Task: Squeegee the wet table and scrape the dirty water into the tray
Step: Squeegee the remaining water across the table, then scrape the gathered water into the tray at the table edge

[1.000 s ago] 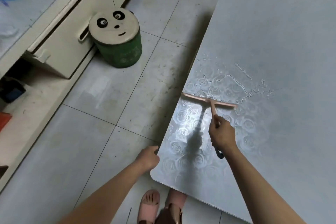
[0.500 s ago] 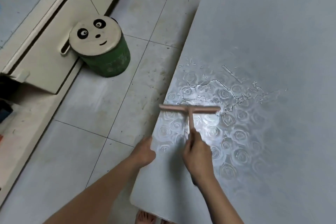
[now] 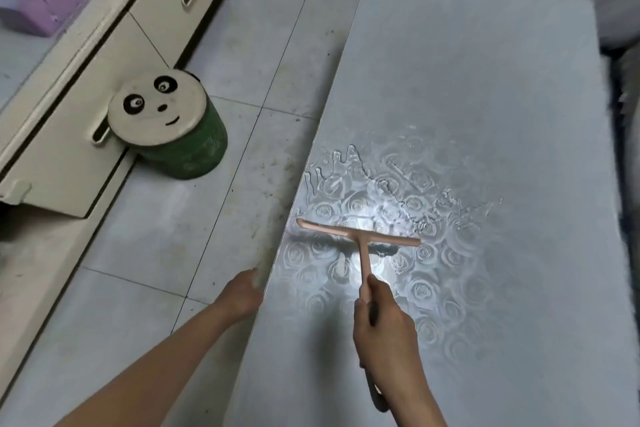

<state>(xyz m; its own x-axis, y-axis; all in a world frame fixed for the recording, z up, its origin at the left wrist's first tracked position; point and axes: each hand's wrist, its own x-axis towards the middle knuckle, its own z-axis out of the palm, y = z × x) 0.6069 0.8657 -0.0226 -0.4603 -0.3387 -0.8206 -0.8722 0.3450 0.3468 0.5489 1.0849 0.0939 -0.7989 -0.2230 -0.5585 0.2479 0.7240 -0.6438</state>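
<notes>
Squeegee (image 3: pixel 359 235), pink, T-shaped, gripped by right hand (image 3: pixel 381 326) on wet rose-embossed table (image 3: pixel 485 80); left hand (image 3: pixel 242 291) at edge, grip unclear.

grey rose-patterned table (image 3: pixel 485 80), water puddle (image 3: pixel 381 191), pink squeegee (image 3: pixel 358 236) on it

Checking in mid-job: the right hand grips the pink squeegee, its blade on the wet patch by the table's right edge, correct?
No: the blade sits by the left edge of the table, not the right. The head view shows the right hand gripping the pink squeegee, blade on the wet patch.
</notes>
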